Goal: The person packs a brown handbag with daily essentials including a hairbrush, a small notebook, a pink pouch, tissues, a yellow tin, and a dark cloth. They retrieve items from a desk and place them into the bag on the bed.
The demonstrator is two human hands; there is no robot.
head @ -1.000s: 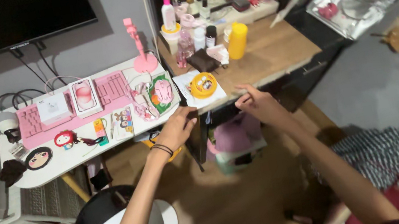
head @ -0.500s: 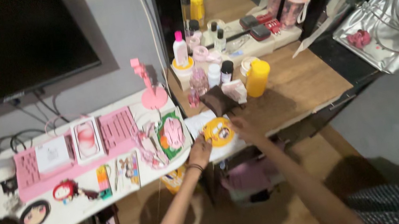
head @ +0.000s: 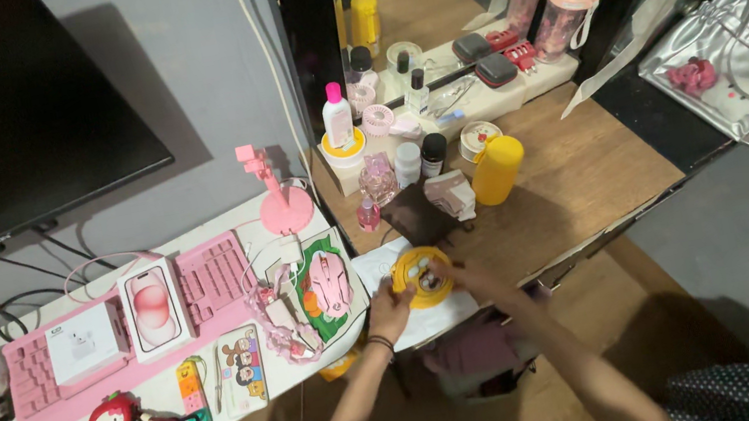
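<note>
Both hands at frame center, on the yellow round case [head: 422, 276] lying on the wooden worktop [head: 582, 176]. Left hand [head: 388, 308] grip holds its left rim. Right hand [head: 469, 278] touches the right side, grip can't tell.

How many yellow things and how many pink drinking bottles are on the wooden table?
Yellow round case under the hands: 1
Yellow bottle: 1
Pink drinking bottles: 2, one maybe a mirror reflection
Total: 4
</note>
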